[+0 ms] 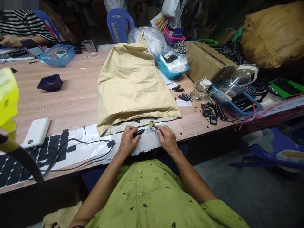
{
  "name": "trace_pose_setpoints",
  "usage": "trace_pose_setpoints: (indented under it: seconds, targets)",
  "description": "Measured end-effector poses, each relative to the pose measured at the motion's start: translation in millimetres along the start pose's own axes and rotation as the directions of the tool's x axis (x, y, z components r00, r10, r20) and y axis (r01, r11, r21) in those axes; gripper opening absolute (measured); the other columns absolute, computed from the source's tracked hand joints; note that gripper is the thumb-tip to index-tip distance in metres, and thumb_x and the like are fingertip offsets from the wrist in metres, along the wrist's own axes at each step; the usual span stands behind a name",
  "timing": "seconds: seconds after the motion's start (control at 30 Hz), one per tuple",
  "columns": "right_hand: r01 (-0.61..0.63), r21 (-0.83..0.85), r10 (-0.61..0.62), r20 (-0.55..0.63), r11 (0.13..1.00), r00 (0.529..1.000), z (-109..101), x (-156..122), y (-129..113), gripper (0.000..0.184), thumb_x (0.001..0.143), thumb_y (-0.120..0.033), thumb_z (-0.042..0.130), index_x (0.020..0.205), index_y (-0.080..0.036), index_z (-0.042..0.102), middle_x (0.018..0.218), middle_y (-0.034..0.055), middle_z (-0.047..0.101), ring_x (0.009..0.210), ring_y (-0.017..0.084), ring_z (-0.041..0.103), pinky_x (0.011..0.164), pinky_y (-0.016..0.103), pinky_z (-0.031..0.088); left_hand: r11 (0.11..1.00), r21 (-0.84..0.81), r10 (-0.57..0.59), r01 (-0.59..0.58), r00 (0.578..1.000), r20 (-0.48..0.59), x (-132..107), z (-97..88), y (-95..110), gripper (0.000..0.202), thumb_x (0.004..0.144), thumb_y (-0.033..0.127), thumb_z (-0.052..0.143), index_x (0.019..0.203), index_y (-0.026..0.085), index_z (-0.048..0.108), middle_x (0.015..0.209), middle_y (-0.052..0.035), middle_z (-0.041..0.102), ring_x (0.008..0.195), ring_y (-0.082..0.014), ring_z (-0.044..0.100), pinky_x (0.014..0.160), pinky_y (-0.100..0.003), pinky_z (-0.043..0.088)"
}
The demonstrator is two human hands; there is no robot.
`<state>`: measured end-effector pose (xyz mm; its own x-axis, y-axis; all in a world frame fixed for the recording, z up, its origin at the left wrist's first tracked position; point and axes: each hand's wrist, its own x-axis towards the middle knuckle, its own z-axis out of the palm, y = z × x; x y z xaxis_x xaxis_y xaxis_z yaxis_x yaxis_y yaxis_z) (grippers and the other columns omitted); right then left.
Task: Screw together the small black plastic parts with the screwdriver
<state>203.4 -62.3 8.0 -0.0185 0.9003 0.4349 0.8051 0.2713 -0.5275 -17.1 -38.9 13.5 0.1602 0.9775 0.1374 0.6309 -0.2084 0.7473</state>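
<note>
My left hand [128, 141] rests on the white sheet [144, 144] at the near table edge, fingers closed on a small black elongated part [138, 132]. My right hand [167, 137] is beside it, pinching a thin metal tool [155, 127] whose tip meets a small yellow-green round piece [151, 124]. Just behind both hands lies a large tan cloth bag [133, 85], with another small black piece [136, 120] at its hem.
A white power bank [36, 132] and black cable [78, 148] lie left on a keypad sheet. Blue baskets [56, 55], a cardboard box [206, 61], a dark tray [49, 83], a jar [201, 88] and black parts [211, 112] crowd the table. Another person's striped sleeve [21, 23] is far left.
</note>
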Motion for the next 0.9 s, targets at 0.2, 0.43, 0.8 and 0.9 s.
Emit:
trace_pose_setpoints:
  seconds: [0.2,0.43,0.8,0.9]
  targets:
    - [-0.028,0.177,0.019,0.052,0.984,0.998,-9,-7,-9,0.027,0.098,-0.024,0.050,0.114,-0.023,0.072,0.098,0.0068,0.075,0.090,0.020,0.071,0.081,0.032,0.058,0.999,0.054,-0.001,-0.001,0.999,0.033,1,2.2,2,0.020,0.082,0.019,0.068,0.100,0.023,0.077,0.088,-0.0026,0.065,0.086,-0.0208,0.064,0.085,-0.035,0.055]
    - [-0.053,0.247,0.036,0.072,0.968,0.997,-16,-6,-22,0.027,0.098,-0.025,0.051,0.113,-0.024,0.073,0.099,0.0072,0.076,0.094,0.021,0.071,0.084,0.034,0.058,1.000,0.008,-0.027,0.027,0.998,0.055,5,4.2,2,0.021,0.081,0.020,0.069,0.100,0.023,0.078,0.087,-0.0026,0.066,0.082,-0.0201,0.063,0.082,-0.035,0.054]
    - [0.005,0.217,-0.027,0.101,0.976,0.995,-16,-7,-27,0.027,0.099,-0.023,0.050,0.114,-0.023,0.072,0.096,0.0072,0.075,0.092,0.020,0.071,0.082,0.033,0.058,0.999,-0.013,-0.044,0.045,0.996,0.072,5,5.5,5,0.022,0.079,0.017,0.070,0.099,0.024,0.078,0.086,-0.0016,0.064,0.082,-0.0195,0.063,0.082,-0.033,0.054]
    - [0.029,0.249,-0.056,0.104,0.968,0.993,-17,-6,-33,0.027,0.099,-0.023,0.050,0.115,-0.022,0.072,0.096,0.0073,0.074,0.091,0.020,0.071,0.082,0.032,0.058,0.998,-0.030,-0.052,0.054,0.995,0.080,6,5.0,6,0.022,0.078,0.017,0.070,0.097,0.024,0.078,0.085,-0.0012,0.064,0.083,-0.0196,0.063,0.081,-0.033,0.054]
